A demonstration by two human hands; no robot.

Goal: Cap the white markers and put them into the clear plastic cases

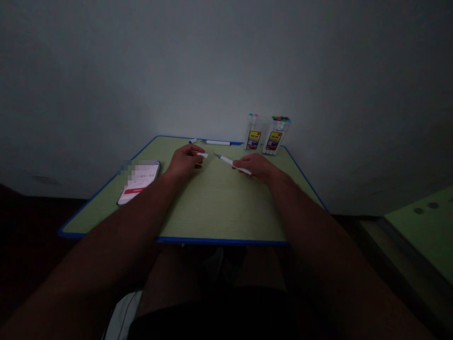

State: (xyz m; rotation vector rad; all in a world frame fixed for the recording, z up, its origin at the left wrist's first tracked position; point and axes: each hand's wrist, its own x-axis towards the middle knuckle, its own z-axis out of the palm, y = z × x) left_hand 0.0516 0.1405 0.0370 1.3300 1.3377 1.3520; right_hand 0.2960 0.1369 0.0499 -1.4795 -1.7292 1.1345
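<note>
Over the far half of the small table (pixel 219 208), my left hand (pixel 184 160) is closed on a short white marker cap (pixel 202 154) with a touch of orange. My right hand (pixel 256 166) grips an uncapped white marker (pixel 226 160) whose grey tip points left toward the cap. A small gap separates tip and cap. The marker's rear end shows orange below my fingers. Behind them, along the table's far edge, lie another uncapped white marker (pixel 217 142) and a dark blue and white cap (pixel 193 140).
Two clear marker cases stand at the back right: one case (pixel 253 134) shows a couple of markers, the other case (pixel 274 137) several. A phone (pixel 139 182) with a lit screen lies on the left. A grey wall (pixel 212 71) rises behind the blue-edged table.
</note>
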